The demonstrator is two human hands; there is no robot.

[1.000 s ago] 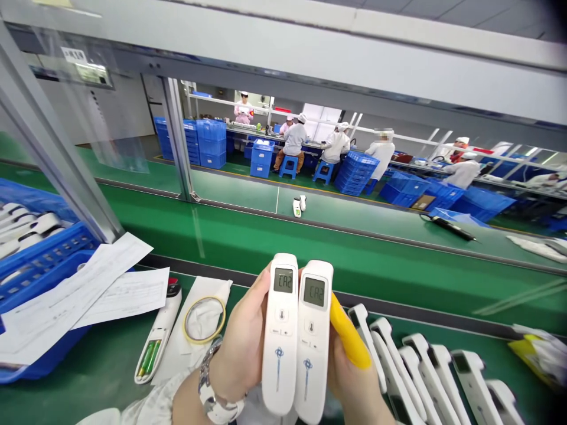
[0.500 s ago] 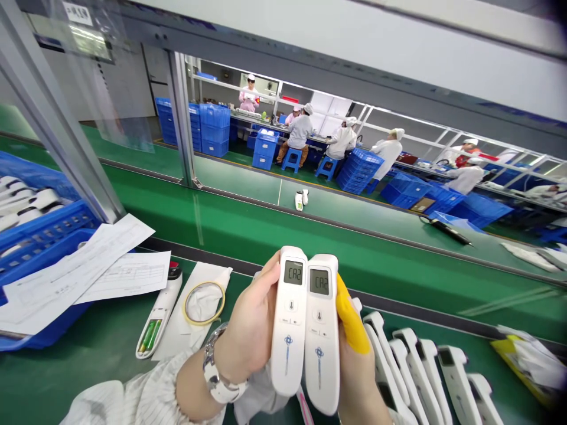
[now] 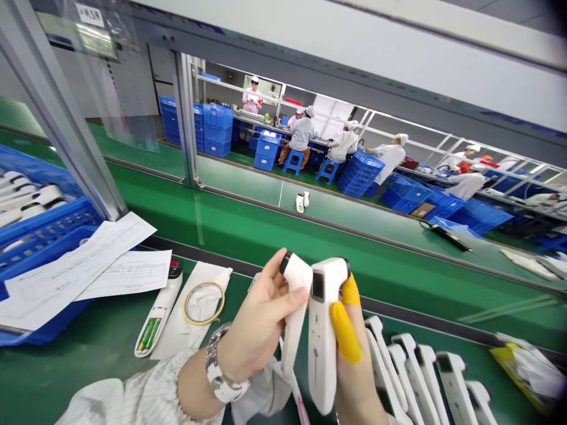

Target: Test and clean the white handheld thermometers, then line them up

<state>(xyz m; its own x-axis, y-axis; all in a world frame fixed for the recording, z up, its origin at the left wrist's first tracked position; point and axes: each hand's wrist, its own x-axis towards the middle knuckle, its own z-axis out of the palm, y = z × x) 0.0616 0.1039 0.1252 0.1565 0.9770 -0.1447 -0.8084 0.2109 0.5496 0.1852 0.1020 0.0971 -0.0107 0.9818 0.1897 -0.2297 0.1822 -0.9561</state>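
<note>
My left hand [image 3: 261, 319], with a watch on its wrist, is closed round a white infrared thermometer [image 3: 294, 321] turned side-on, its black tip towards the upper left. In my right hand [image 3: 352, 348], which wears yellow finger cots, is a second white infrared thermometer [image 3: 323, 348]; its small screen faces me at a slant and I cannot read it. The two thermometers stand upright side by side, their heads close together. Below them lie a grey-white cloth [image 3: 261, 392] and a pink-and-white stick-like item [image 3: 301, 407], partly hidden.
Several white thermometers [image 3: 456, 383] lie in a row at right. At left are a thermometer with green batteries [image 3: 150, 333], a tape roll [image 3: 185, 304], papers [image 3: 126, 283] and a blue crate [image 3: 66, 227]. A green ledge [image 3: 248, 221] runs across; people [image 3: 302, 133] sit beyond.
Both thermometers have turned in my hands, from facing me with "CA2" on their screens to facing sideways. The left one has turned further, to its side. Both hands still hold them.
</note>
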